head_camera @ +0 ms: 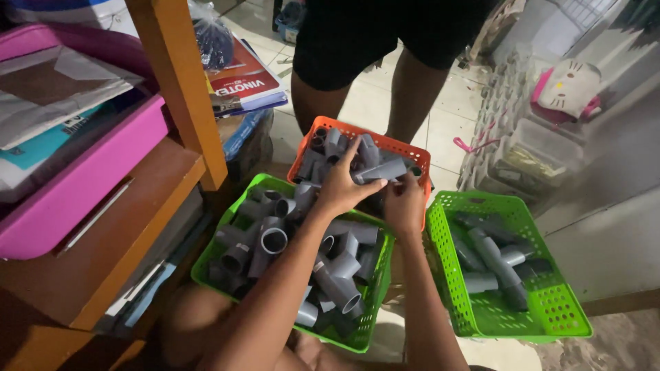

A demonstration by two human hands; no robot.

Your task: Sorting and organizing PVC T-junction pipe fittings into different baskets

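A grey pipe fitting [380, 171] is held in the left hand [342, 187], the grip closed around one end of it while the rest sticks out to the right, above the orange basket [405, 148]. The right hand [404, 204] is seen just below and beside that fitting, at the near rim of the orange basket; whether its grip is closed on anything cannot be told, since the fingers are turned away and partly hidden. The orange basket is filled with more grey fittings and is set on the floor, touching the far edge of a green basket [218, 251] heaped with grey elbows and tees. A second green basket [550, 309] is placed to the right, just beside the others, with fewer grey pieces lying in it. Both forearms are stretched forward over the nearer green basket. Behind the orange basket, the bare legs of another person [357, 82] in dark shorts are seen standing on the tiled floor [447, 124]. To the left, a wooden shelf [137, 206] is loaded with a pink tray [75, 199] and papers.
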